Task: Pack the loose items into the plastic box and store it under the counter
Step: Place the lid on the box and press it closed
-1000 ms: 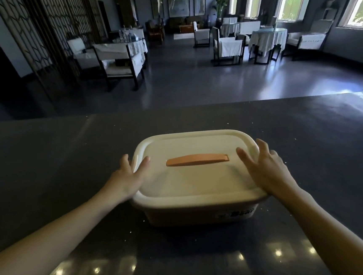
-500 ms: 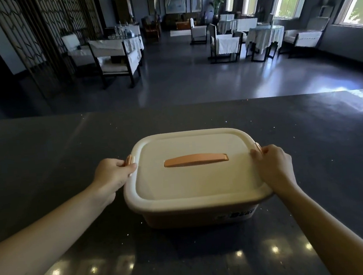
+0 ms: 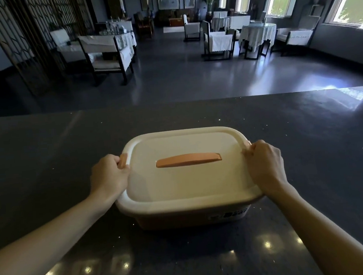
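Left hand [image 3: 110, 178], right hand [image 3: 265, 165] curled around box [image 3: 187, 185] edges

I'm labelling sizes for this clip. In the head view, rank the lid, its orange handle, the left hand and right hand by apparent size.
1. lid, largest by far.
2. left hand and right hand, each gripping a lid end: they look alike, so unranked.
3. orange handle, smallest.
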A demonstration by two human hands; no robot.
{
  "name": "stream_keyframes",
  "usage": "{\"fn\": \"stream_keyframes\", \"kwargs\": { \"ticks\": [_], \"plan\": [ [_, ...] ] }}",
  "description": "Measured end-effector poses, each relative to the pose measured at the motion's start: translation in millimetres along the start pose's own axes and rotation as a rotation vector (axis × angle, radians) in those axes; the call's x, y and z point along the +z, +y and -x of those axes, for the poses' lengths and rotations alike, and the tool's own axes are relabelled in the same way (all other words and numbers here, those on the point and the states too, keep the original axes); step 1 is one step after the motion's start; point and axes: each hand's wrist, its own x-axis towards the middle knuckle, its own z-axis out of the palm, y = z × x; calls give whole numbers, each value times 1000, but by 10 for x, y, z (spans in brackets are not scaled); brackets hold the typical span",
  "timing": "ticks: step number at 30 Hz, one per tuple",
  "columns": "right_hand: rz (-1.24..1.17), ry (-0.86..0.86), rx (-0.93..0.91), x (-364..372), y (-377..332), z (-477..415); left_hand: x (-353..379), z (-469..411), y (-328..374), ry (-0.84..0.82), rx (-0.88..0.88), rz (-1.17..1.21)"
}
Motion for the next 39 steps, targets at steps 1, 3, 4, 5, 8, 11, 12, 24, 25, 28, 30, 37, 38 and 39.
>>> {"fn": "stream_keyframes", "kwargs": {
  "ticks": [1, 3, 4, 5, 8, 11, 12, 24, 25, 28, 30, 37, 38, 39],
  "plan": [
    [34, 2, -33, -4, -8, 7, -7, 12, 0, 17, 28, -10],
    [75, -1, -67, -15, -10, 36, -3, 25, -38, 1, 54, 3],
    [72, 0, -68, -19, -12, 47, -10, 51, -59, -36, 51, 22],
    [51, 0, -60, -22, -17, 56, -20, 79, -70, -62, 47, 46],
    [5, -105, -56, 3, -27, 49, -15, 108, -11, -144, 42, 166],
    [103, -260, -104, 29, -2, 13, 50, 80, 50, -236, 53, 155],
    [126, -273, -121, 34, 8, 5, 77, 77, 47, -249, 93, 58],
    [-67, -392, 134, 52, 75, -191, 108, -36, 42, -320, -142, -13],
    [-71, -391, 133, 57, 73, -194, 112, -42, 46, -317, -158, -23],
    [-90, -381, 91, 61, 92, -188, 111, -41, 65, -332, -126, -30],
    [-87, -379, 50, 56, 96, -172, 105, -24, 58, -332, -34, -42],
    [-10, -384, 4, 11, 66, -141, 88, -11, 67, -338, 64, -105],
    [-18, -377, 7, 4, 69, -135, 89, -7, 73, -338, 65, -109],
    [-31, -367, 12, -5, 72, -126, 88, -2, 75, -337, 67, -111]
  ]
}}
